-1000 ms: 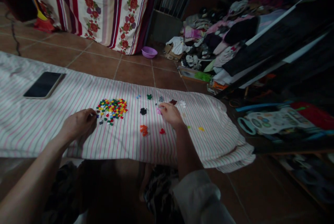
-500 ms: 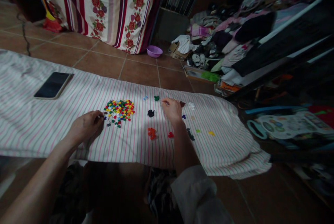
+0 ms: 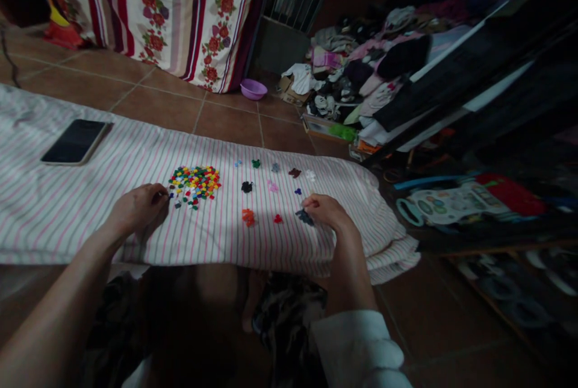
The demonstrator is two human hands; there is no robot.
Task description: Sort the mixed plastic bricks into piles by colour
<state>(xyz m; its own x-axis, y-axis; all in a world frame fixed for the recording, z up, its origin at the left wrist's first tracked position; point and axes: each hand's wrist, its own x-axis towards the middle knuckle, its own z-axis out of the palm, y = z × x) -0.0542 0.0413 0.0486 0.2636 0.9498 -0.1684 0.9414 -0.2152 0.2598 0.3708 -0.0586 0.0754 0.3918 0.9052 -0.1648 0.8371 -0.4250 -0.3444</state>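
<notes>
My left hand (image 3: pixel 139 206) rests on the striped cloth at the left edge of a mixed heap of small coloured pieces (image 3: pixel 196 182). Its fingertips are pinched, and whatever is between them is too small to make out. My right hand (image 3: pixel 329 210) is over the dark grey pile (image 3: pixel 304 217), thumb and fingers pressed together; any piece in them is hidden. Around it lie small single-colour piles: orange (image 3: pixel 248 217), red (image 3: pixel 277 218), black (image 3: pixel 246 187), pink (image 3: pixel 273 185), dark blue (image 3: pixel 298 191), brown (image 3: pixel 294 172), white (image 3: pixel 310 175), grey (image 3: pixel 275 167) and green (image 3: pixel 256 163).
A phone (image 3: pixel 76 142) lies on the cloth (image 3: pixel 135 156) at left. Beyond the cloth are a purple basin (image 3: pixel 253 90), a floral curtain (image 3: pixel 180 14) and a heap of clothes (image 3: pixel 361 62). A dark rack (image 3: pixel 474 87) stands to the right.
My right hand has moved from beside the green pile toward me and right, to the dark grey pile. The grey and pink piles are uncovered. My left hand stays by the heap; the view has shifted.
</notes>
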